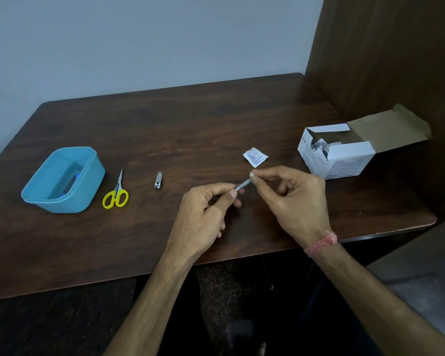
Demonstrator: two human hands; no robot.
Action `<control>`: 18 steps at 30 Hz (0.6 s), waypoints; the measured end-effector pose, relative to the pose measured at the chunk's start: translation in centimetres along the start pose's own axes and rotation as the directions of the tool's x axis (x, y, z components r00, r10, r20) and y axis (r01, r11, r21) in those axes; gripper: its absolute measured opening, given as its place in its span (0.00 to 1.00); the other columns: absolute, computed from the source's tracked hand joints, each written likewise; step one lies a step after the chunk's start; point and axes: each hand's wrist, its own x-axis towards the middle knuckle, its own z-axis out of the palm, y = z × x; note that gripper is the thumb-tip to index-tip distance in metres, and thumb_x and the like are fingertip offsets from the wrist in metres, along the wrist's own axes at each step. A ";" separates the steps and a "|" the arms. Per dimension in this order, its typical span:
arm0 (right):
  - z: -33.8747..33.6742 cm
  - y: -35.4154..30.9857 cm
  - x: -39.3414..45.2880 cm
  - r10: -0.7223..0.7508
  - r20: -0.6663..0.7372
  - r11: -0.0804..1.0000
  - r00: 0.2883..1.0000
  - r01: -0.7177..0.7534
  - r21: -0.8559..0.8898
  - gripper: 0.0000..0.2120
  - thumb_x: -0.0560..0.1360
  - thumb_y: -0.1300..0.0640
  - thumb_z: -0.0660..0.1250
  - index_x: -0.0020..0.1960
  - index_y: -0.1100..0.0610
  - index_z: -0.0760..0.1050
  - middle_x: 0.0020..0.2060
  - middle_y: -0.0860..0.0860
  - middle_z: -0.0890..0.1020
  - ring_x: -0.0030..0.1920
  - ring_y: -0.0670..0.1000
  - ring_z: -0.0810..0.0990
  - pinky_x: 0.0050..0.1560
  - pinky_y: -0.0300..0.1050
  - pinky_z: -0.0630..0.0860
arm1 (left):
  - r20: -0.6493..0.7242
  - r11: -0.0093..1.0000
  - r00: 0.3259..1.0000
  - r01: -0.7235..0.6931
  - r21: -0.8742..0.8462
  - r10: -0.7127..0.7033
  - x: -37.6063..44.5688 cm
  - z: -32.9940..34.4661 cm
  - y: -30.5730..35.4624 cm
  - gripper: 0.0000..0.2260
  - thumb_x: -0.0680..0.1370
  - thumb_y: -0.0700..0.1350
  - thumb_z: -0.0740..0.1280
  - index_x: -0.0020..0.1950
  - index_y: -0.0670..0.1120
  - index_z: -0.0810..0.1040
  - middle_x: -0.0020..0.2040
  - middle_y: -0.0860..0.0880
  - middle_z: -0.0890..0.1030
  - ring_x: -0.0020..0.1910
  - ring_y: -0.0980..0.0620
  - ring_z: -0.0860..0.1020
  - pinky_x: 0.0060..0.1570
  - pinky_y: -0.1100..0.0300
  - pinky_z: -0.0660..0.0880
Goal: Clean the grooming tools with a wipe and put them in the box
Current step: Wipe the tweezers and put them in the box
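While both hands work near the middle of the dark wooden tabletop [216, 119], the other things lie spread along it. At the far left stands a blue plastic box [62, 179], open at the top, with something dark and blue inside that is too dim to name. Just right of it lie small scissors [116, 193] with yellow handles, blades pointing away. Further right, well apart from them, lies a metal nail clipper [158, 180].

Right of the clipper, the left hand [206, 214] pinches the near end of a slim metal tool [242, 185], probably tweezers, between thumb and forefinger, the other fingers [235, 202] curled beneath. The right hand [290, 201] pinches a small white wipe [252, 175] around the tool's far tip, held above the tabletop. A pink thread band [321, 243] circles the right wrist.

Just beyond the hands lies a torn white sachet [254, 156] with printing. At the far right sits an open white carton [337, 152], flap raised.
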 end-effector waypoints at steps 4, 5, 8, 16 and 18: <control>0.0 0.4 0.3 0.016 -0.075 0.999 0.997 -0.019 -0.034 0.03 0.78 0.52 0.81 0.51 0.46 0.91 0.32 0.44 0.85 0.23 0.51 0.71 0.28 0.45 0.69 | 0.018 1.000 1.000 0.000 0.002 0.000 0.0 0.0 0.0 0.10 0.88 0.49 0.69 0.57 0.57 0.90 0.47 0.53 0.89 0.29 0.55 0.75 0.27 0.60 0.74; 0.0 0.5 0.4 0.024 -0.077 0.999 0.997 -0.027 -0.039 0.03 0.78 0.53 0.81 0.51 0.45 0.90 0.32 0.44 0.85 0.24 0.49 0.70 0.28 0.45 0.68 | 0.017 1.000 1.000 0.000 -0.001 0.000 0.0 0.0 0.0 0.10 0.88 0.48 0.69 0.57 0.57 0.90 0.47 0.53 0.89 0.29 0.55 0.75 0.27 0.60 0.74; 0.2 0.0 0.0 -0.088 0.002 0.991 0.996 0.087 -0.103 0.05 0.77 0.56 0.81 0.52 0.47 0.91 0.33 0.39 0.83 0.25 0.48 0.71 0.33 0.34 0.66 | 0.014 1.000 1.000 0.000 -0.003 0.000 0.0 -0.1 0.0 0.10 0.88 0.48 0.68 0.57 0.56 0.90 0.47 0.53 0.89 0.29 0.55 0.75 0.27 0.60 0.74; 0.7 0.0 -0.3 -0.246 0.114 0.959 0.962 0.259 -0.118 0.07 0.78 0.59 0.82 0.55 0.49 0.91 0.47 0.42 0.86 0.31 0.50 0.76 0.37 0.36 0.72 | 0.016 1.000 1.000 -0.012 -0.026 0.012 0.1 -0.2 -0.1 0.11 0.89 0.47 0.67 0.56 0.55 0.90 0.47 0.53 0.89 0.27 0.56 0.73 0.25 0.61 0.71; 0.7 0.2 -0.2 -0.243 0.066 0.957 0.968 0.250 -0.148 0.06 0.79 0.58 0.81 0.54 0.50 0.91 0.47 0.42 0.86 0.31 0.50 0.76 0.36 0.40 0.75 | 0.015 1.000 1.000 -0.006 -0.030 0.006 0.1 -0.2 0.0 0.11 0.89 0.47 0.67 0.56 0.55 0.90 0.47 0.53 0.89 0.27 0.56 0.73 0.25 0.61 0.71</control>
